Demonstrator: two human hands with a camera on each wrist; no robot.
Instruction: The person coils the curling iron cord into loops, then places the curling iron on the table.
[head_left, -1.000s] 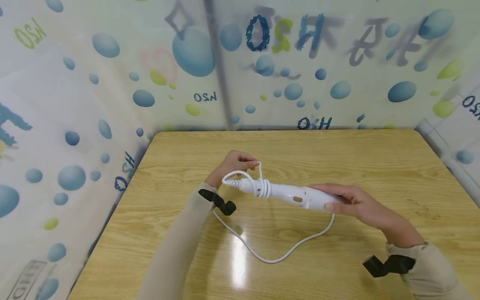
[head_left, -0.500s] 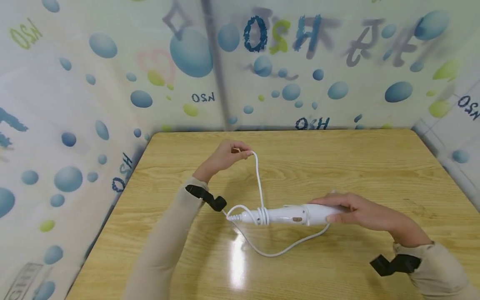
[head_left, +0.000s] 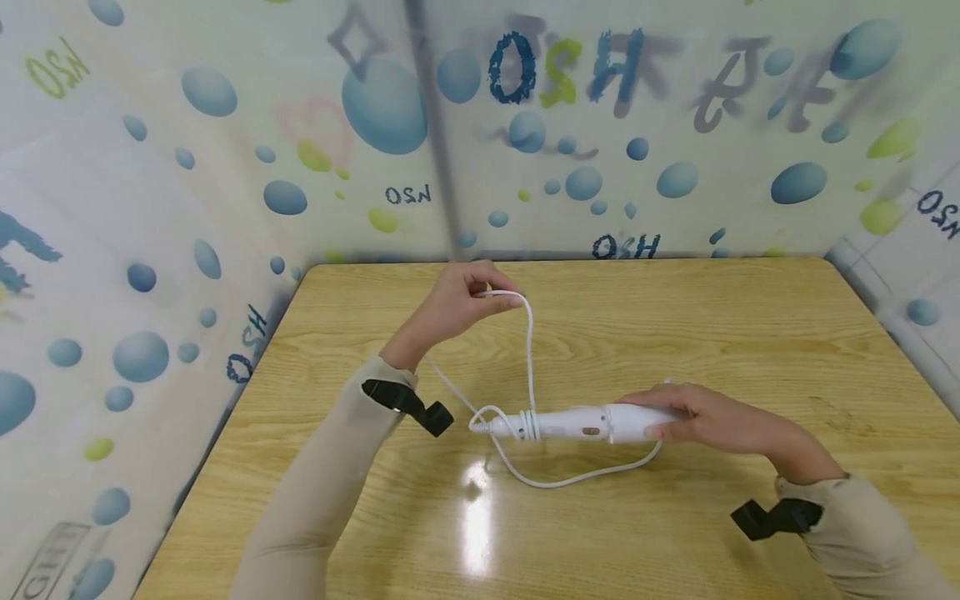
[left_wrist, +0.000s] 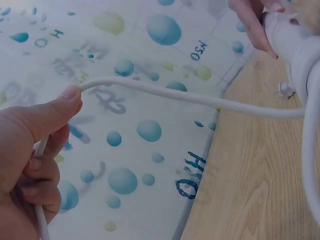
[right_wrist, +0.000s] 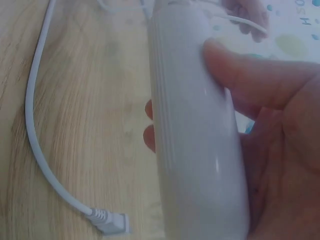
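A white wand-shaped electric appliance (head_left: 566,424) lies crosswise over the wooden table, with a small brownish window on its side. My right hand (head_left: 716,423) grips its thicker right end, thumb along one side and fingertips wrapped round the other in the right wrist view. Several turns of white power cord (head_left: 531,354) circle its narrower left end. Up and to the left, my left hand (head_left: 453,307) pinches the cord between thumb and forefinger, and the cord runs on through its curled fingers in the left wrist view. From there it slopes down to the coils.
A loose loop of cord hangs in front of the appliance, and its white plug (right_wrist: 112,223) shows near the table surface in the right wrist view. The wooden table (head_left: 750,325) backs onto a patterned wall (head_left: 480,167). Black camera mounts (head_left: 408,407) sit on both wrists.
My left hand has drawn the cord up and away from the appliance, lengthening the free stretch. The appliance has come lower in view and levelled out, still in my right hand.
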